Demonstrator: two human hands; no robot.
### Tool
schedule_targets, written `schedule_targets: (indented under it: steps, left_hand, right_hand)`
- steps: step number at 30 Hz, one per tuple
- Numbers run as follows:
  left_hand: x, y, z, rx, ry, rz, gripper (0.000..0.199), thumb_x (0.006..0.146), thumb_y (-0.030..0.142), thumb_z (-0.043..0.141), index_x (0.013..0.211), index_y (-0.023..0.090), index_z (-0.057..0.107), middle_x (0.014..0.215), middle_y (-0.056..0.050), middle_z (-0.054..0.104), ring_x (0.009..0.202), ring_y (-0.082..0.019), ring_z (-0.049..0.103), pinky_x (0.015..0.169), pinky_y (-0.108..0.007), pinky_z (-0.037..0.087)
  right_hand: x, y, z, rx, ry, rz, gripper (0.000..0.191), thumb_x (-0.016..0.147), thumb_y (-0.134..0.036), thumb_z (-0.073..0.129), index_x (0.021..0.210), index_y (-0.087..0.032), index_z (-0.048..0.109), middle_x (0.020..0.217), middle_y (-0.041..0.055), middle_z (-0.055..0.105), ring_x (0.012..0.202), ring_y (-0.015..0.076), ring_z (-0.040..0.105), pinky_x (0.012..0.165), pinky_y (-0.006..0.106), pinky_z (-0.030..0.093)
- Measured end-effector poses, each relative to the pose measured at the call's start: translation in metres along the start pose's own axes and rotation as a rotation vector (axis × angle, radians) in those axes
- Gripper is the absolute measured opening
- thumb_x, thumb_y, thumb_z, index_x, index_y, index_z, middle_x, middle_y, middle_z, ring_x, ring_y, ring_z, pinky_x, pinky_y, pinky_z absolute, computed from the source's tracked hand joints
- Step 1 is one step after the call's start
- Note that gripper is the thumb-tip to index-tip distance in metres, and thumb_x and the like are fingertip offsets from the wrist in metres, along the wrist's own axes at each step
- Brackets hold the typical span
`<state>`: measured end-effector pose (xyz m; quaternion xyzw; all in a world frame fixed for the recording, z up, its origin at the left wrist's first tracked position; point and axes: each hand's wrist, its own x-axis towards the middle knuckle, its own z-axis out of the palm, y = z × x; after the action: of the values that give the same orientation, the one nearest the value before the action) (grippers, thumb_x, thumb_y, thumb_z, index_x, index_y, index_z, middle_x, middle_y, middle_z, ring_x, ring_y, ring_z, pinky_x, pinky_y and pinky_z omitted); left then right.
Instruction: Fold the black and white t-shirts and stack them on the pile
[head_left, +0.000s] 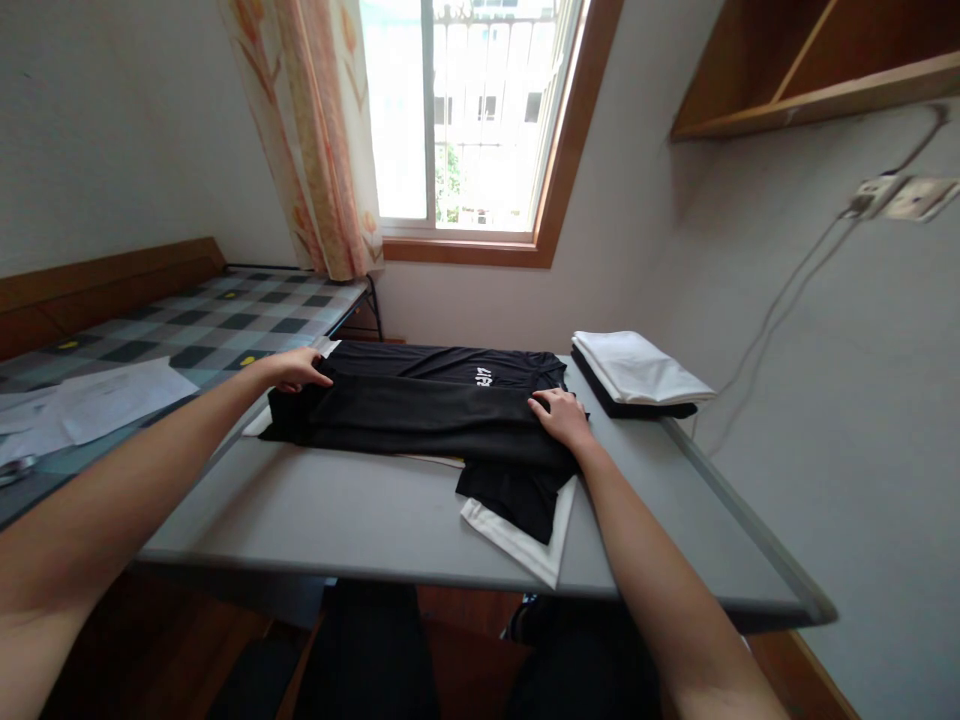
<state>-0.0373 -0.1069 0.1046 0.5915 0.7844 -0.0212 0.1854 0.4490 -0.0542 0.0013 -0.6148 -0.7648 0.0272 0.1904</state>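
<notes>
Black shirt (420, 405) lies mid-table (337, 510), soft, light, floppy; left hand (294, 370) presses flat at 9 o'clock, right hand (561, 415) flat at 3 o'clock; best gripped along its folded edges

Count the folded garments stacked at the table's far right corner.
2: a white garment on top, and a black garment under it, only its edge showing. More could be hidden between them.

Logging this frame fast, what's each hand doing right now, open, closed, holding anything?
Left hand: open, fingers flat on the black shirt, left end.
Right hand: open, pressing flat on the shirt's right end; gripping nothing.
</notes>
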Motion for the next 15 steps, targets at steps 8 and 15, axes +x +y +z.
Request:
schedule_targets:
  steps: [8,15]
  left_hand:
    - [-0.016,0.066,-0.001,-0.04,-0.054,0.0,0.068,0.08,0.035,0.066,0.137,0.018,0.035,0.12,-0.02,0.059,0.063,-0.019,0.068,0.05,-0.029,0.056]
    - [-0.027,0.101,0.015,-0.05,-0.119,0.029,0.07,0.082,0.028,0.062,0.142,0.016,0.027,0.109,-0.019,0.067,0.068,-0.024,0.071,0.06,-0.031,0.056]
  right_hand:
    - [0.0,0.0,0.001,-0.006,-0.009,-0.002,0.038,0.093,-0.042,0.049,0.119,-0.021,0.068,0.124,0.0114,0.064,0.113,0.0287,0.056,0.096,0.041,0.04]
    - [0.0,0.0,0.002,-0.004,-0.017,-0.003,0.038,0.093,-0.042,0.049,0.119,-0.022,0.067,0.125,0.0119,0.063,0.115,0.0289,0.055,0.097,0.041,0.039]
